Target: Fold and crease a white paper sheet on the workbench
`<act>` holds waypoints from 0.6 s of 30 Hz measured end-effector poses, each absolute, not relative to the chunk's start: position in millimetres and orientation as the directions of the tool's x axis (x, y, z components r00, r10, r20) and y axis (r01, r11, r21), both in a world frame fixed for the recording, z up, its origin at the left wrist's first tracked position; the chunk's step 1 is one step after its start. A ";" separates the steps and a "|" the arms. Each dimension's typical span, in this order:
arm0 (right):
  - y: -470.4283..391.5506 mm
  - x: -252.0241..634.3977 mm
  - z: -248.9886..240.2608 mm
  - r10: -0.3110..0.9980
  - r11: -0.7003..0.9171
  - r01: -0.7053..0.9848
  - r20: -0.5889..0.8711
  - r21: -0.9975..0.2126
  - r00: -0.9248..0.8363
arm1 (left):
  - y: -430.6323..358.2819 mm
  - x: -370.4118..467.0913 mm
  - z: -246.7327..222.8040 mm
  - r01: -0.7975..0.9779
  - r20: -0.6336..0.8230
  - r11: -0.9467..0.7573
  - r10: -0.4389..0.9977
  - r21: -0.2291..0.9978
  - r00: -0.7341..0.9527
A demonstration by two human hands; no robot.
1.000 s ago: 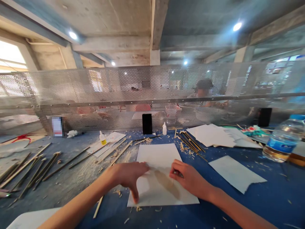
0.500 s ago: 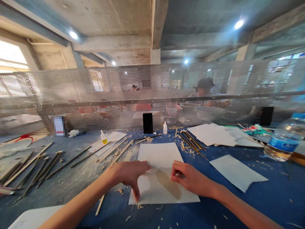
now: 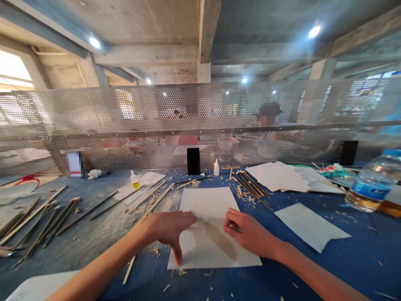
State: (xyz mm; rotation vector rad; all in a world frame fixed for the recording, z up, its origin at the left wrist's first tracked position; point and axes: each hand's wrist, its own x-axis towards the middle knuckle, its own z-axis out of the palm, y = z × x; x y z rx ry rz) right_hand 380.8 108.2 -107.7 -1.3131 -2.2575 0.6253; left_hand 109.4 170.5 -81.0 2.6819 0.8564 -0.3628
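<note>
A sheet of white paper (image 3: pixel 213 246) lies flat on the blue table in front of me. My left hand (image 3: pixel 171 228) rests on its left side, thumb and fingers spread apart. Over the right side of the sheet, my right hand (image 3: pixel 247 232) is closed, its fingers curled together with the thumb. Whatever those fingers hold, if anything, is too small or hidden to make out. The right hand casts a brownish shadow across the paper.
Thin wooden sticks (image 3: pixel 59 221) and shavings litter the left side; more sticks (image 3: pixel 250 184) lie behind the sheet. Glue bottles (image 3: pixel 216 168), (image 3: pixel 135 179), a black phone (image 3: pixel 193 161), stacked paper (image 3: pixel 278 177), a torn sheet (image 3: pixel 311 225) and a water bottle (image 3: pixel 371 184) surround it. A perforated metal screen (image 3: pixel 150 125) stands behind.
Both hands keep nearly the same pose and place on the paper. The whole view has shifted slightly.
</note>
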 end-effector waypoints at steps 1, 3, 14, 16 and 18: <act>107.9 381.0 -106.4 0.879 0.437 0.670 0.129 -0.599 -0.458 | 170.3 109.6 -80.3 0.597 -0.331 -0.775 0.519 0.208 0.788; 107.4 381.5 -103.9 0.871 0.426 0.656 0.085 -0.623 -0.485 | 169.7 110.3 -78.8 0.596 -0.336 -0.777 0.516 0.204 0.788; 107.0 382.3 -107.5 0.888 0.409 0.648 0.114 -0.643 -0.446 | 167.9 111.9 -78.9 0.610 -0.327 -0.778 0.543 0.152 0.774; 105.2 381.7 -107.0 0.883 0.401 0.633 0.096 -0.662 -0.459 | 168.6 111.4 -80.3 0.605 -0.317 -0.780 0.540 0.161 0.780; 104.6 380.8 -107.1 0.887 0.400 0.634 0.105 -0.662 -0.450 | 169.4 111.1 -81.3 0.594 -0.312 -0.784 0.528 0.177 0.790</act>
